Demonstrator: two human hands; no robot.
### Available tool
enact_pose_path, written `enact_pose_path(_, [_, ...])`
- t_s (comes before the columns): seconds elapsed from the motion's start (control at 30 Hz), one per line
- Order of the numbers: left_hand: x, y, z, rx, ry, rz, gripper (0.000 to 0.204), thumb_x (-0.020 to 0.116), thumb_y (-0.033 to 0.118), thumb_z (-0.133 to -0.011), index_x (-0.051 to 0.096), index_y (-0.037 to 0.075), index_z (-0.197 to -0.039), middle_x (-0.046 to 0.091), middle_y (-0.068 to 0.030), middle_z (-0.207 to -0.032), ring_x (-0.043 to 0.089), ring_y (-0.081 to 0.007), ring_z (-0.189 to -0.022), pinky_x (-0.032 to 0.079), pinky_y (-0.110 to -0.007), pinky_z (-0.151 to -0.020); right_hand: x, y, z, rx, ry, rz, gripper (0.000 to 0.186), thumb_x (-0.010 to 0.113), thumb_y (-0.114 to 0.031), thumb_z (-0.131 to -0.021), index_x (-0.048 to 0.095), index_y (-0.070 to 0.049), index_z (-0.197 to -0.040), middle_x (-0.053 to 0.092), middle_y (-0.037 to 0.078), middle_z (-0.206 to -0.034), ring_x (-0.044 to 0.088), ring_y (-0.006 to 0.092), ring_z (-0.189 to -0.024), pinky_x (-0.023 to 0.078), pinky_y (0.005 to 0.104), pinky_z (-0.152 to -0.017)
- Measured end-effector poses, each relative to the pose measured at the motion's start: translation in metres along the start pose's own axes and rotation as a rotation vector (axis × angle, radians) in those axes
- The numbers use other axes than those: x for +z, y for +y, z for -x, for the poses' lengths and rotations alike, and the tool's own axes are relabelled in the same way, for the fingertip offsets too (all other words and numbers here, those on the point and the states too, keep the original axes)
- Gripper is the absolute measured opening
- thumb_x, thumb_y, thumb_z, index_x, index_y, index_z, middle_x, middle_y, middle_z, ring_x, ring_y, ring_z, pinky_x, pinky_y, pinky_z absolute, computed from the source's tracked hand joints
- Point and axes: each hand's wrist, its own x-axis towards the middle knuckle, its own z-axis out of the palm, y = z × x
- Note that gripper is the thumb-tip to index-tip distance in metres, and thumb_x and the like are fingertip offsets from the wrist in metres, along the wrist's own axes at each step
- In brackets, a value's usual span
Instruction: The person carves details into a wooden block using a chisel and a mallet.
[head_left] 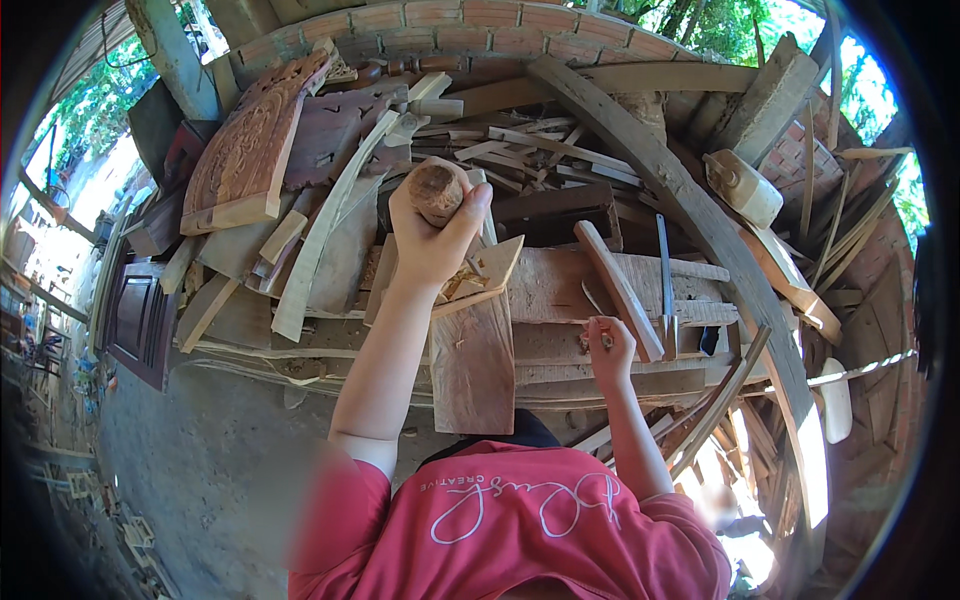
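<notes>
My left hand (432, 240) is raised over the wood pile and grips a round, reddish-brown wooden block (437, 188), whose rounded end points up. My right hand (607, 352) is lower and to the right. Its fingers pinch a small brown piece (603, 338) that is too small to identify, just above the pale planks. A flat reddish board (472, 368) lies between my two forearms. A metal chisel (666, 285) and a slanting wooden stick (620, 290) rest on the planks just right of my right hand.
A big heap of offcuts, slats and planks covers the space ahead. A carved wooden panel (248, 140) leans at the upper left and a long curved beam (700, 215) crosses the right side. A brick wall (450, 22) stands behind and a dark door panel (135, 318) at the left.
</notes>
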Motion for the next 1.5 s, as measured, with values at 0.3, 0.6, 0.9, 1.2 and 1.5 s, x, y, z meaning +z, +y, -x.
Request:
enact_pose_path(0.3, [0.005, -0.008, -0.007, -0.027, 0.104, 0.000, 0.017, 0.062, 0.007, -0.078, 0.050, 0.004, -0.066, 0.049, 0.0002, -0.053, 0.044, -0.0052, -0.045, 0.034, -0.020, -0.043, -0.008, 0.014, -0.001, 0.035, -0.022, 0.031, 0.011, 0.057, -0.009, -0.082, 0.060, 0.002, -0.083, 0.062, 0.008, -0.068, 0.060, 0.0141, -0.062, 0.047, 0.0252, -0.059])
enact_pose_path(0.6, [-0.006, -0.008, -0.007, -0.034, 0.225, 0.040, 0.010, 0.057, 0.002, -0.080, 0.048, 0.003, -0.075, 0.046, -0.0025, -0.055, 0.043, -0.0108, -0.046, 0.035, -0.024, -0.044, -0.013, 0.016, -0.006, 0.019, 0.012, 0.069, 0.012, 0.057, -0.009, -0.082, 0.060, 0.002, -0.083, 0.061, 0.009, -0.069, 0.059, 0.0142, -0.060, 0.046, 0.0254, -0.058])
enact_pose_path(0.9, [-0.030, -0.007, -0.001, -0.001, 0.492, 0.248, 0.010, 0.057, 0.006, -0.079, 0.047, 0.005, -0.079, 0.043, -0.0033, -0.060, 0.042, -0.0123, -0.052, 0.036, -0.026, -0.044, -0.034, 0.023, -0.015, 0.110, 0.198, 0.041, 0.015, 0.057, -0.012, -0.084, 0.060, 0.003, -0.082, 0.059, 0.006, -0.068, 0.058, 0.0110, -0.059, 0.044, 0.0226, -0.057])
enact_pose_path(1.2, [-0.050, -0.008, 0.005, 0.025, 0.610, 0.244, 0.012, 0.056, 0.007, -0.080, 0.045, 0.006, -0.075, 0.043, -0.0032, -0.059, 0.041, -0.0116, -0.051, 0.036, -0.027, -0.044, -0.049, 0.045, -0.017, 0.110, 0.269, 0.073, 0.015, 0.057, -0.013, -0.084, 0.060, 0.002, -0.082, 0.059, 0.006, -0.063, 0.058, 0.0106, -0.057, 0.044, 0.0226, -0.056])
enact_pose_path(1.5, [-0.066, -0.020, 0.012, 0.008, 0.688, 0.325, 0.016, 0.060, 0.013, -0.077, 0.044, 0.009, -0.078, 0.042, -0.0036, -0.057, 0.039, -0.0136, -0.048, 0.034, -0.028, -0.044, -0.042, 0.050, -0.015, 0.100, 0.234, 0.122, 0.015, 0.057, -0.013, -0.084, 0.060, 0.002, -0.085, 0.059, 0.007, -0.066, 0.058, 0.0108, -0.057, 0.044, 0.0232, -0.054])
